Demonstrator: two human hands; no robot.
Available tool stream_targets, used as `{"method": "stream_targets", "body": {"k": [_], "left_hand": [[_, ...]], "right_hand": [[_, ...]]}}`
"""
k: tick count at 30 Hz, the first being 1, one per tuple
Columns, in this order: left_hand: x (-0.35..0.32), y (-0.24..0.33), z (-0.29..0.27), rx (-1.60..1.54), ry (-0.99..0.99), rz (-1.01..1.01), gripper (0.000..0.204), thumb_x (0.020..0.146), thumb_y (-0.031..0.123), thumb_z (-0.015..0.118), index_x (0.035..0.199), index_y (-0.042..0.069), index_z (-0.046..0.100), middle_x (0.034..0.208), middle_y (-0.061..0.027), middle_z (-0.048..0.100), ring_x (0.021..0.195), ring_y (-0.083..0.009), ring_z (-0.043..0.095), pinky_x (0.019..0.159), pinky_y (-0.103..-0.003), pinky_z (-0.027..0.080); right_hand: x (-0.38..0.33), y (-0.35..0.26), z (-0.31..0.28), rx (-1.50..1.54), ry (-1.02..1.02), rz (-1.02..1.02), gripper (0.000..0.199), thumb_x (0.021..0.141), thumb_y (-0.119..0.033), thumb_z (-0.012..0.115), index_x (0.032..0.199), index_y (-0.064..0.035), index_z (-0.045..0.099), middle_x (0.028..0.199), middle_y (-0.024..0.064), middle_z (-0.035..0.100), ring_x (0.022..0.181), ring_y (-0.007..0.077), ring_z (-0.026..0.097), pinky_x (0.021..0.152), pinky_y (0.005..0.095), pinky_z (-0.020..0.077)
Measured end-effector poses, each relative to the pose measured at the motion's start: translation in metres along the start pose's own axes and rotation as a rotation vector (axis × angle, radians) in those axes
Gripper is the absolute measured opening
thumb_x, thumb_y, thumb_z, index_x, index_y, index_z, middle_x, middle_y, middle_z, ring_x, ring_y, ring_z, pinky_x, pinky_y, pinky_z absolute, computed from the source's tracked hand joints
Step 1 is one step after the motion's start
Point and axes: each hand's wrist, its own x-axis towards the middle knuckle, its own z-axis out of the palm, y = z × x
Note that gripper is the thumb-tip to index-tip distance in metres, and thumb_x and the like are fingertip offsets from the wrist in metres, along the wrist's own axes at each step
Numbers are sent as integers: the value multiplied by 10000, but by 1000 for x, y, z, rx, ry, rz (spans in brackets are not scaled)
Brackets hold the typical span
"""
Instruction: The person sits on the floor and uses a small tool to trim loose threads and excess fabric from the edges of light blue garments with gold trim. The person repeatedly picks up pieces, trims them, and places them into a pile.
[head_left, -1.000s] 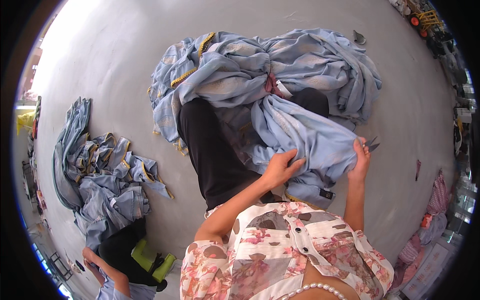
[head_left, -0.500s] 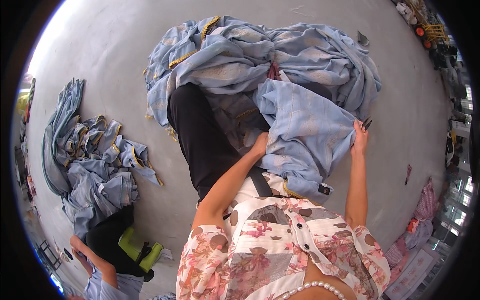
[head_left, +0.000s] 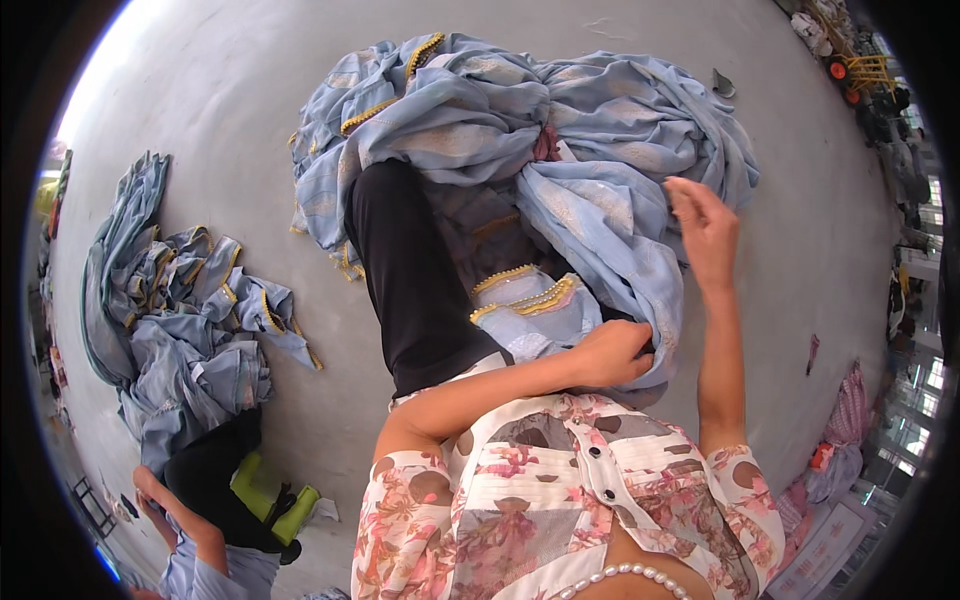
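Note:
A big heap of light blue cloth with gold trim (head_left: 600, 120) lies on the grey floor in front of me, draped over my black-trousered leg (head_left: 410, 280). My left hand (head_left: 618, 352) reaches across my body and is closed on a fold of the blue cloth near my lap. Beside it lies a smaller blue piece with gold beaded edging (head_left: 535, 305). My right hand (head_left: 702, 225) is raised just above the right side of the cloth, fingers loosely apart, holding nothing.
A second pile of blue garments (head_left: 180, 320) lies on the floor to the left. Another person's hand (head_left: 170, 500) and green shoes (head_left: 272, 492) show at lower left. A small dark object (head_left: 722, 82) lies beyond the heap. Pink cloth (head_left: 850, 425) and clutter line the right edge.
My right hand has let go of the cloth's edge and lifted. My left hand has drawn a fold toward my lap, which uncovers the gold-edged piece.

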Motion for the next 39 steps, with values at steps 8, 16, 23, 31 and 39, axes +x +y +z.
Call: {"method": "stream_targets", "body": {"k": [8,16,23,31,39], "left_hand": [[-11,-29,27,412,-111,140,280,810,288,554,830,9,569,770,-188,599,697,-387,589,618,-467,457],[-56,-20,-35,460,206,54,334,862,402,548,795,74,545,715,-103,578,616,-298,586,534,-414,444],[-101,88,-149,959,338,237,186,749,215,721,746,86,588,587,-33,514,481,-180,514,430,-314,366],[-157,162,-168,1083,503,-59,302,677,232,769,857,40,620,602,-28,511,467,-184,479,451,-290,361],[-183,69,-181,841,503,-477,352,690,232,752,967,54,627,805,-114,644,643,-279,617,581,-329,469]], "right_hand": [[18,69,87,-562,-33,-162,320,755,-319,700,919,-52,637,867,120,647,773,319,618,652,406,477],[-8,49,50,381,-202,220,246,854,-227,629,755,-9,574,664,-4,586,610,47,466,561,223,380],[1,79,38,-127,34,156,215,859,-255,587,838,-44,623,701,113,645,618,254,615,580,362,448],[-18,33,51,-217,56,-99,299,800,-273,657,1015,-68,628,929,112,644,796,291,621,675,400,468],[-93,24,55,-241,-70,21,376,706,-212,741,1027,-65,610,889,103,626,789,275,609,675,378,485]]}}
